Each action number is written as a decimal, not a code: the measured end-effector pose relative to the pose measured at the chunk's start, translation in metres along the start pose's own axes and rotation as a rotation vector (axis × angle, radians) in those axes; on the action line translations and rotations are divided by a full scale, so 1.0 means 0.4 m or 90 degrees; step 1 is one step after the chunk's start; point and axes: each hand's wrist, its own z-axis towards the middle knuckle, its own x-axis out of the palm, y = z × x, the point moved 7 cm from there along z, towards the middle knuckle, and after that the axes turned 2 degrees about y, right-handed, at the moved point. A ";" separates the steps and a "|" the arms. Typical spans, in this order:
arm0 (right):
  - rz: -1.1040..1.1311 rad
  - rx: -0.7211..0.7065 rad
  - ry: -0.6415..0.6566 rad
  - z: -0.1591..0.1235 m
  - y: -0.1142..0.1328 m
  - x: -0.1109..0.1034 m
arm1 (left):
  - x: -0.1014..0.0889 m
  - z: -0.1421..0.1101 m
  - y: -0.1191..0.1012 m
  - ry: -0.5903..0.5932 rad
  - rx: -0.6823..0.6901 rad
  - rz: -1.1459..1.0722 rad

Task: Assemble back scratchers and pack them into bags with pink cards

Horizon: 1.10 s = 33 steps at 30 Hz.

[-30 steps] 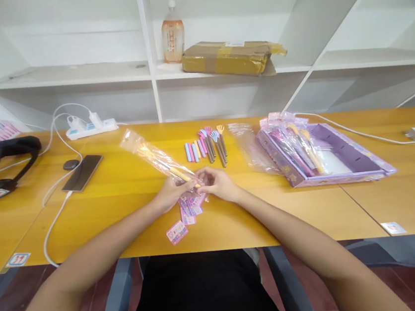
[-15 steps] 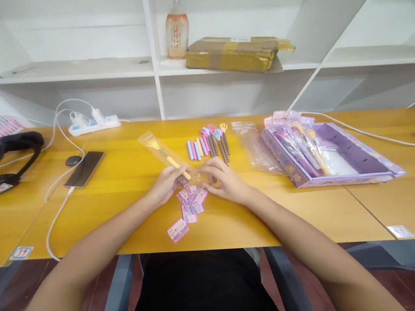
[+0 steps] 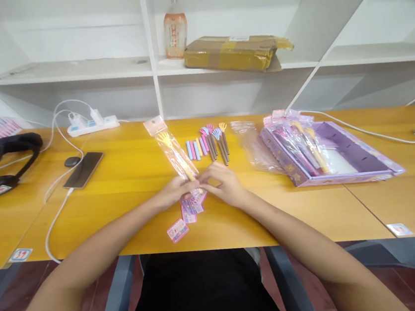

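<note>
A yellow back scratcher (image 3: 167, 141) with a hand-shaped head lies inside a clear plastic bag (image 3: 155, 125), its claw end pointing away from me. My left hand (image 3: 177, 189) is closed on the lower end of the bag, around the scratcher's handle. The fingers of my right hand (image 3: 222, 183) pinch the bag's near end, touching my left fingertips. Below my hands lie several pink and purple cards (image 3: 177, 231), partly covered by them. Beyond my right hand are loose back scratchers (image 3: 223, 146) with dark handles and a row of short coloured tubes (image 3: 197, 149).
Empty clear bags (image 3: 255, 145) lie right of the scratchers. A purple box (image 3: 357, 151) holds bagged back scratchers (image 3: 304, 149). On the left are a phone (image 3: 84, 170), a power strip (image 3: 93, 126) and a black headset (image 3: 6, 163). A taped carton (image 3: 231, 54) and bottle (image 3: 175, 29) stand on the shelf.
The bag with the back scratcher has swung more upright and its header now shows in full. My left hand has moved right, and the two hands have come together at the bag's near end.
</note>
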 end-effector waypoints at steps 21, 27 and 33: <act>0.537 0.444 0.136 -0.049 -0.109 0.111 | 0.004 -0.008 -0.014 0.090 0.019 -0.014; 0.623 0.413 0.189 -0.045 -0.068 0.112 | -0.041 0.004 -0.035 -0.022 0.001 -0.079; 0.783 0.403 0.776 -0.126 0.078 0.145 | -0.138 -0.008 -0.073 -0.275 0.050 -0.168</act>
